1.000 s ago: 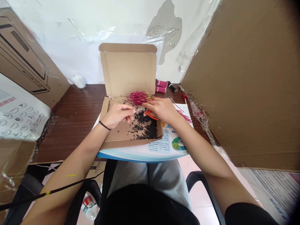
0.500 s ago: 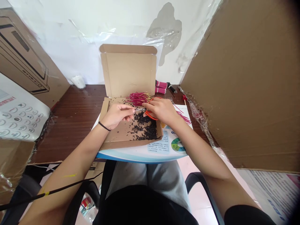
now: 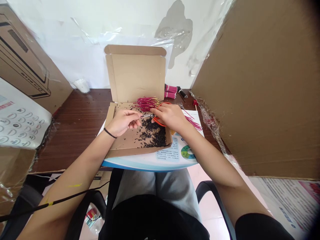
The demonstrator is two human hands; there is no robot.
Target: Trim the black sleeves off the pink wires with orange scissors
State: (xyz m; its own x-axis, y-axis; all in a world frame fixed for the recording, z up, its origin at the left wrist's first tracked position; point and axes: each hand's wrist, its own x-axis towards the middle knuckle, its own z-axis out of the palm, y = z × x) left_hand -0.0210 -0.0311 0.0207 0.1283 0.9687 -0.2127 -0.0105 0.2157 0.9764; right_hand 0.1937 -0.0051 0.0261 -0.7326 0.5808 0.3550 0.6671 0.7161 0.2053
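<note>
I sit in what looks like a small makeshift workshop corner, fitted out for hand work on thin wires. A printed carton (image 3: 27,60) closes off my left and a big bare cardboard panel (image 3: 262,90) my right, while clear plastic film (image 3: 107,35) covers part of the stained white wall (image 3: 135,18) ahead. My dark wood-grain worktop (image 3: 82,113) carries tied magenta bundles (image 3: 170,91), a looser magenta pile (image 3: 146,104) and an open cardboard box (image 3: 138,76) strewn with black clippings (image 3: 157,137). Orange-handled scissors (image 3: 158,121) sit in my right fingers (image 3: 156,111). Whether this is a home or a factory, I cannot tell.
</note>
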